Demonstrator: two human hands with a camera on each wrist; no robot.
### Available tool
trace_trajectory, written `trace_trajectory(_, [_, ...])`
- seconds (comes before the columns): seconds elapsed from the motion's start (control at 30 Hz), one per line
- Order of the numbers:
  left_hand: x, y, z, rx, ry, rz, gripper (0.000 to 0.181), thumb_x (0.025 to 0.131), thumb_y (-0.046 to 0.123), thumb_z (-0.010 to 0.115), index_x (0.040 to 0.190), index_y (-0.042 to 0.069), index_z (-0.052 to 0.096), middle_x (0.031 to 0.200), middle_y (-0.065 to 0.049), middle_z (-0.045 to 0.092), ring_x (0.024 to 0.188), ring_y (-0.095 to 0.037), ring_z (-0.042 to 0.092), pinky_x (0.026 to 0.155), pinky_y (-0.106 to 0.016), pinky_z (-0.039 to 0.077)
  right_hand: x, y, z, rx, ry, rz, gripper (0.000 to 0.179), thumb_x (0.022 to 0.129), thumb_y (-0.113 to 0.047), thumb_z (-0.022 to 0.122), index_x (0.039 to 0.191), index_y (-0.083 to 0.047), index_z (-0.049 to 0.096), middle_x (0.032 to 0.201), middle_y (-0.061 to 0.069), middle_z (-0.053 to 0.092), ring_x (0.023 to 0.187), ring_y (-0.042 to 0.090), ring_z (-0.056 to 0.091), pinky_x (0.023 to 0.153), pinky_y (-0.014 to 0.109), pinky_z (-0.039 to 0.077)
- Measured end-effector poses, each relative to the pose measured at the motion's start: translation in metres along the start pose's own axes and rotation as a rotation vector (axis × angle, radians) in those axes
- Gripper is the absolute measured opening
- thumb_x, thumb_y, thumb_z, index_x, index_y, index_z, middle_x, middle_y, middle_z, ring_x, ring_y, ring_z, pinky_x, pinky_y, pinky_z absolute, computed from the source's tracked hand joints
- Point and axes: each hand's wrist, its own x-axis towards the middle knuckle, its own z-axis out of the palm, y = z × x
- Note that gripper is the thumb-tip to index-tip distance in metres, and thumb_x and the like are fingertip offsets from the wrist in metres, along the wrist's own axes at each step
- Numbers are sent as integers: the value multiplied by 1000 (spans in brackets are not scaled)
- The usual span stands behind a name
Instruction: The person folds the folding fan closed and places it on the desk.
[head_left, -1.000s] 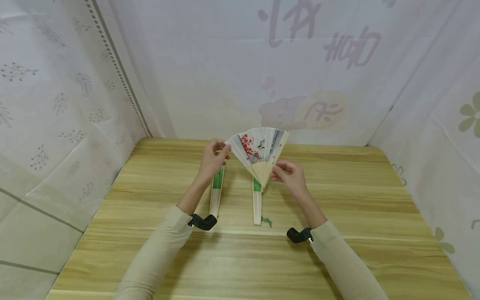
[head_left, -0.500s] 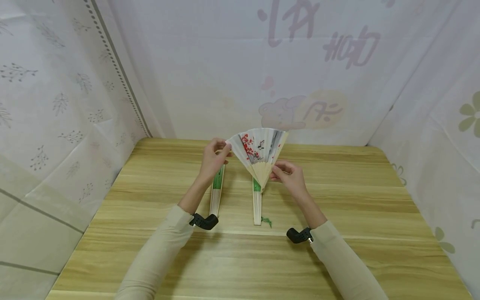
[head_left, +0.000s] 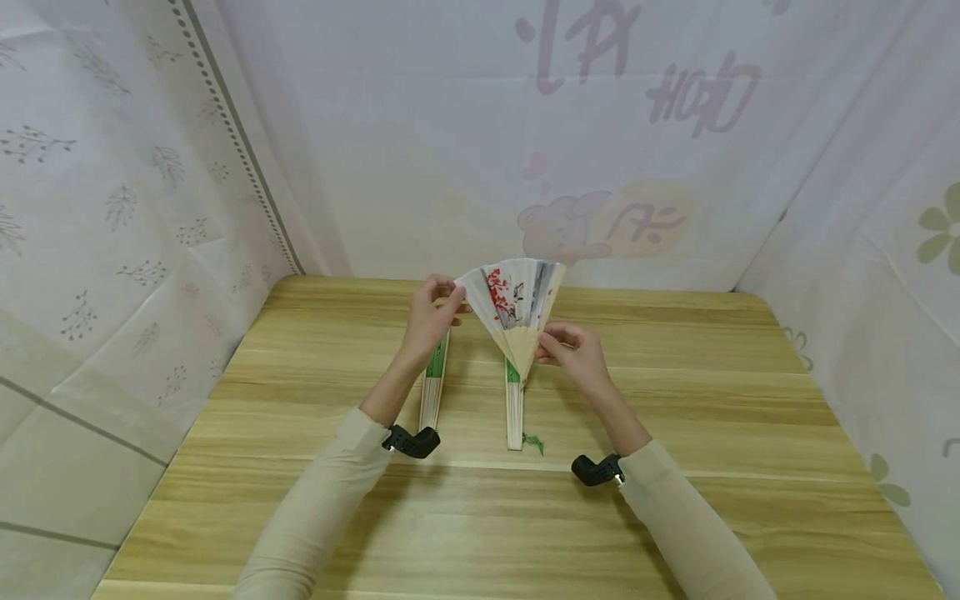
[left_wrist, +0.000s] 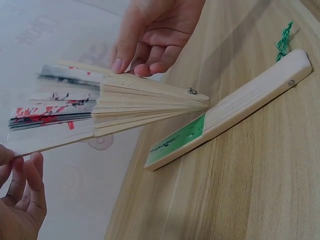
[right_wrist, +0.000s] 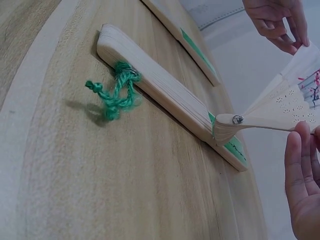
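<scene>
A white folding fan (head_left: 517, 304) with red blossoms and a bird is held partly spread above the table. My left hand (head_left: 431, 312) pinches its upper left corner between thumb and fingers. At the lower right edge, by the pale ribs, my right hand (head_left: 577, 350) pinches the outer rib. The fan's pivot end, with a metal ring, overlaps a closed green folding fan (head_left: 514, 417) lying on the table, whose green tassel (right_wrist: 117, 92) shows in the right wrist view. Another closed green fan (head_left: 432, 387) lies under my left forearm, partly hidden by it.
The wooden table (head_left: 675, 517) ends at a rounded back edge against a pale printed curtain (head_left: 390, 150). More printed cloth hangs at the left and right sides. Black wrist cameras (head_left: 414, 442) sit on both cuffs.
The white fan has narrowed: its right edge has moved left, bringing the ribs closer together. My left hand has shifted slightly right, and my right hand slightly left. Both green fans stay put.
</scene>
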Motion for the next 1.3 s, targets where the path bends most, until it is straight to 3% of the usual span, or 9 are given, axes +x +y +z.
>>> trace_trajectory(0.13, [-1, 1, 1, -8, -7, -4, 12, 103, 7, 61, 109, -3, 57, 107, -23, 63, 81, -24, 70, 66, -32, 58, 0, 0, 1, -12, -17, 2, 20, 98, 2, 66, 111, 16, 66, 92, 27, 66, 75, 20, 70, 76, 39, 60])
trace_trajectory(0.27, [-1, 2, 2, -7, -11, 3, 12, 104, 7, 60, 110, -3, 57, 104, -16, 63, 80, -22, 70, 67, -33, 59, 1, 0, 2, -27, -28, 0, 20, 98, 1, 66, 111, 16, 65, 93, 30, 65, 76, 20, 70, 74, 36, 61])
trace_trajectory(0.4, [-1, 1, 4, -6, -16, 9, 13, 103, 7, 61, 111, -4, 57, 103, -16, 63, 80, -24, 70, 69, -37, 59, 0, -2, 3, -31, -27, 9, 18, 98, 2, 66, 109, 16, 66, 92, 29, 66, 75, 20, 70, 74, 37, 61])
trace_trajectory(0.7, [-3, 1, 7, -8, -24, 2, 14, 103, 7, 61, 111, -4, 57, 104, -15, 62, 92, -46, 67, 69, -38, 59, -3, -3, 7, 17, -22, 41, 18, 96, 6, 67, 110, 16, 65, 92, 23, 67, 74, 20, 70, 73, 35, 61])
trace_trajectory(0.93, [-2, 0, 10, -10, -32, 12, 18, 103, 10, 62, 113, -6, 57, 106, -18, 62, 81, -25, 69, 69, -36, 59, -2, -2, 6, 25, -52, 29, 19, 96, 4, 68, 110, 16, 65, 97, 26, 65, 78, 21, 70, 76, 36, 60])
trace_trajectory(1.03, [-2, 0, 11, -3, -29, 18, 18, 103, 9, 61, 112, -6, 57, 105, -18, 62, 80, -22, 69, 67, -33, 58, -2, -2, 4, 35, -63, 19, 17, 96, 6, 67, 109, 16, 65, 96, 26, 65, 78, 23, 69, 75, 36, 61])
trace_trajectory(1.3, [-2, 0, 15, 0, -24, 22, 12, 103, 5, 60, 108, -5, 57, 103, -16, 62, 83, -32, 70, 64, -30, 58, -2, -1, 4, 29, -85, 15, 18, 95, 5, 69, 107, 17, 66, 95, 23, 67, 78, 21, 69, 74, 35, 61])
